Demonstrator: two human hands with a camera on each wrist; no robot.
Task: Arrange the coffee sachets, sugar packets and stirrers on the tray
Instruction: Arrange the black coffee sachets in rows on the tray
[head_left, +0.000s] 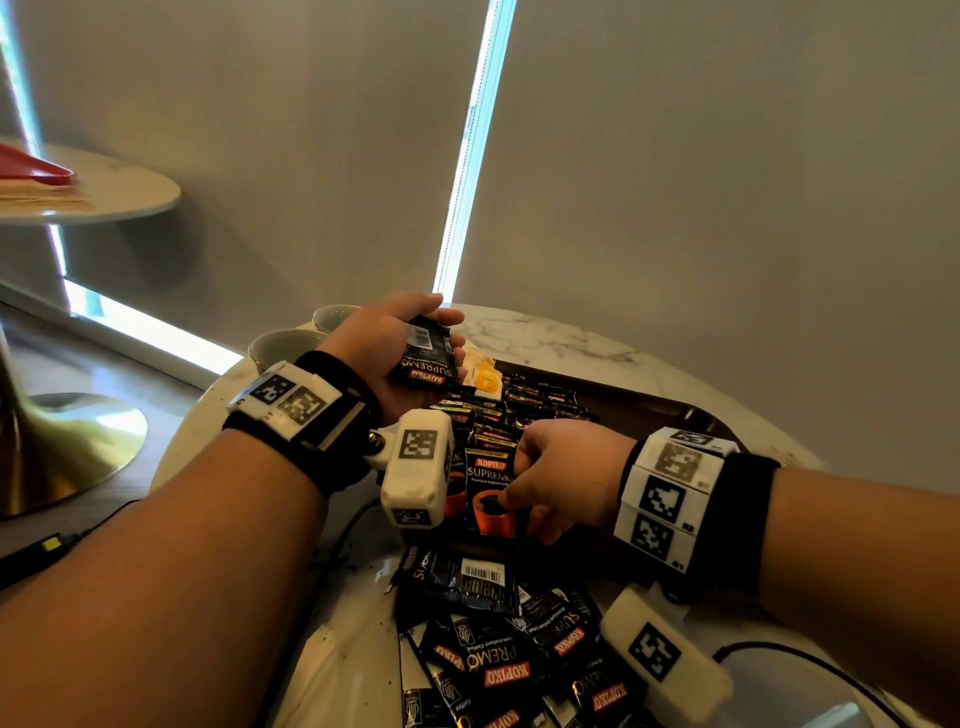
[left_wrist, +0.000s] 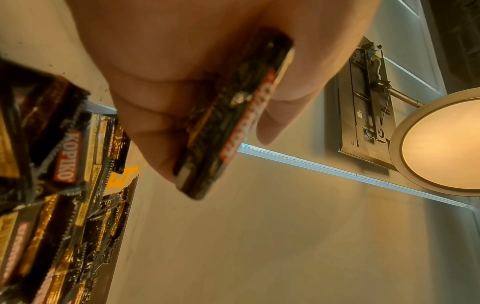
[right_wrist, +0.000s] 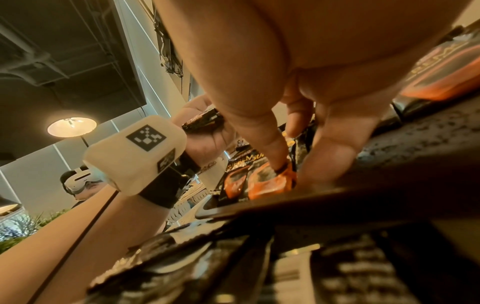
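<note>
A round marble table (head_left: 545, 338) stands before grey blinds (head_left: 727, 182). The left hand (head_left: 387, 353) grips a coffee sachet (head_left: 426, 358); the right hand (head_left: 566, 478) pinches a sachet on the tray (head_left: 649, 405).

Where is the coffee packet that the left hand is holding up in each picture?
Head view: the held coffee packet lies in the left hand, upper middle, above the tray.
Left wrist view: centre, seen edge-on, fingers curled round it.
Right wrist view: small, middle left, above the white wrist camera.
Shared landmark: the red KOPIKO label on the packets.
</note>
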